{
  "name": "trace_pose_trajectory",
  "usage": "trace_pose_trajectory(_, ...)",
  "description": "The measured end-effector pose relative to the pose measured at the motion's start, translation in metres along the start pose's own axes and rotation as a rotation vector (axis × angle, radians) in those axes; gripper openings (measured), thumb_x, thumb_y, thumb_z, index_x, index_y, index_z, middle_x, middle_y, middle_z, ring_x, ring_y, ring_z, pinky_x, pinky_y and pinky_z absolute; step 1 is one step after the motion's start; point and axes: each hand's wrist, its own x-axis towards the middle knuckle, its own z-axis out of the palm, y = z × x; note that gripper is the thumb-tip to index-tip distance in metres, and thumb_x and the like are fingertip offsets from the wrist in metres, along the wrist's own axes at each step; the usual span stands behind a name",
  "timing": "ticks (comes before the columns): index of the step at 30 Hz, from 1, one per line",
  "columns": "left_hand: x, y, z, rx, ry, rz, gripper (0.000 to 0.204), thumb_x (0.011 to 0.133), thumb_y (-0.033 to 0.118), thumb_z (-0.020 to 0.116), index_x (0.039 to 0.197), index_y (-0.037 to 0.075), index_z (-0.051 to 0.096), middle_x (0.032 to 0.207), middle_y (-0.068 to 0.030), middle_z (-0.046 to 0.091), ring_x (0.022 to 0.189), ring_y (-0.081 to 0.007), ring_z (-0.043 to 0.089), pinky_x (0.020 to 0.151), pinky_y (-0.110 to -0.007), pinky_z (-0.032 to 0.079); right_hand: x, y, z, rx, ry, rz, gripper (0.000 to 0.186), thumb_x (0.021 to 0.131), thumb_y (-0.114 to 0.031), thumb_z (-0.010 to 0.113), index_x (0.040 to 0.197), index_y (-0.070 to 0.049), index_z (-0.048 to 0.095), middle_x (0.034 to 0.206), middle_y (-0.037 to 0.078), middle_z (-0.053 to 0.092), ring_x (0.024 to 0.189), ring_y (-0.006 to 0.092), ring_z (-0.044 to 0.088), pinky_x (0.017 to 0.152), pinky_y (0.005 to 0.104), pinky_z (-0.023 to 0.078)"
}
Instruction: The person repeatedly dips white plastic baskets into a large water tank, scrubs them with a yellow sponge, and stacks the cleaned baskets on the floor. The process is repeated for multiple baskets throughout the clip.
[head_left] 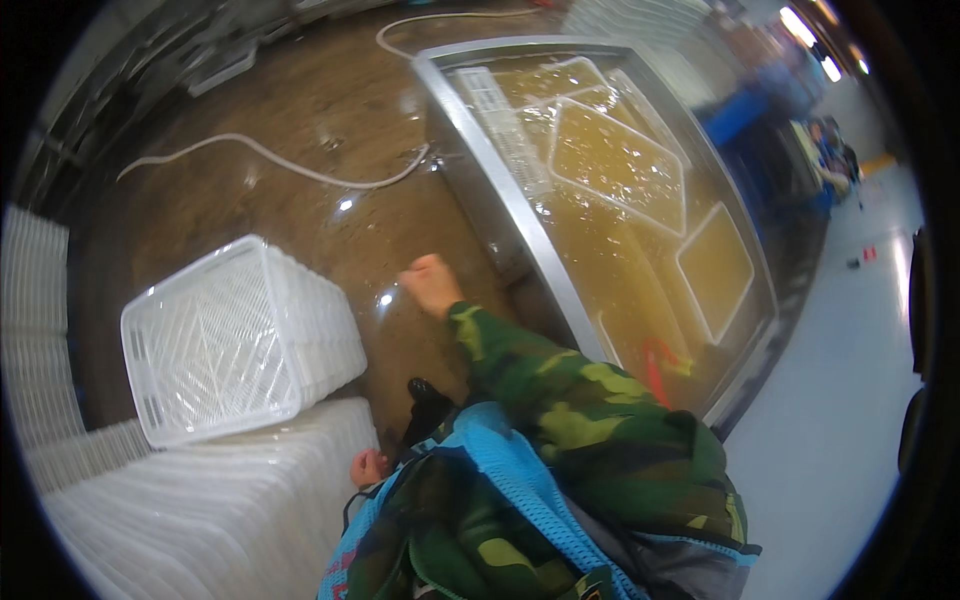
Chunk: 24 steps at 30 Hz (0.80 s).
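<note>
My right hand [432, 285], in a camouflage sleeve [560, 390], reaches out over the wet floor between the tank and the crates. Its fingers are curled in and nothing shows in them. Low by my body, my left hand [370, 467] is closed, beside the stacked crates, with nothing visible in it. Closest to it are a tilted stack of white plastic crates [315, 320], its open top facing me, and a larger white stack [240, 500] beneath. On my right, a steel tank [540, 230] holds murky brownish water with several white crates [620, 165] submerged in it.
A pale hose [270, 160] winds over the wet brown floor [300, 110]. More white crates [35, 310] are stacked at the far left. A red and yellow item [660, 370] lies at the tank's near end. Blurred blue shapes [740, 115] stand beyond the tank.
</note>
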Motion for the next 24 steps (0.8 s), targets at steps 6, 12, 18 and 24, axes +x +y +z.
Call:
trace_pose_trajectory(6, 0.084, 0.053, 0.071, 0.184, -0.256, -0.003, 0.018, 0.088, 0.014, 0.061, 0.103, 0.004, 0.059, 0.086, -0.0094, 0.064, 0.063, -0.017, 0.063, 0.051, -0.026, 0.05, 0.006, 0.098, -0.244, -0.2, 0.659, -0.021, 0.024, 0.07, -0.021, 0.069, 0.076, 0.002, 0.063, 0.07, 0.014, 0.065, 0.064, 0.0227, 0.061, 0.06, 0.0362, 0.048)
trace_pose_trajectory(12, 0.09, 0.1, 0.138, 0.335, -0.312, 0.064, 0.01, 0.092, 0.016, 0.057, 0.088, 0.007, 0.058, 0.07, -0.0041, 0.058, 0.057, -0.0123, 0.057, 0.048, -0.024, 0.044, 0.089, 0.091, -0.307, -0.264, 0.602, 0.094, 0.027, 0.073, -0.025, 0.068, 0.077, 0.002, 0.066, 0.073, 0.017, 0.067, 0.069, 0.0269, 0.065, 0.066, 0.0378, 0.05)
trace_pose_trajectory(18, 0.099, 0.117, 0.131, 0.618, -0.561, 0.201, 0.038, 0.093, 0.03, 0.05, 0.062, 0.01, 0.046, 0.055, -0.0033, 0.047, 0.05, -0.016, 0.046, 0.046, -0.031, 0.037, 0.264, 0.094, -0.324, -0.583, 0.715, 0.182, 0.026, 0.076, -0.025, 0.066, 0.085, 0.0, 0.066, 0.088, 0.021, 0.067, 0.081, 0.0375, 0.065, 0.074, 0.0455, 0.051)
trace_pose_trajectory(24, 0.096, 0.089, 0.111, 0.712, -0.456, -0.042, 0.029, 0.089, 0.031, 0.059, 0.075, 0.006, 0.054, 0.062, -0.0052, 0.054, 0.058, -0.0185, 0.056, 0.053, -0.03, 0.045, 0.356, 0.144, -0.334, -0.723, 0.591, 0.432, 0.021, 0.078, -0.021, 0.065, 0.088, -0.004, 0.07, 0.09, 0.019, 0.068, 0.088, 0.0351, 0.066, 0.077, 0.0459, 0.052)
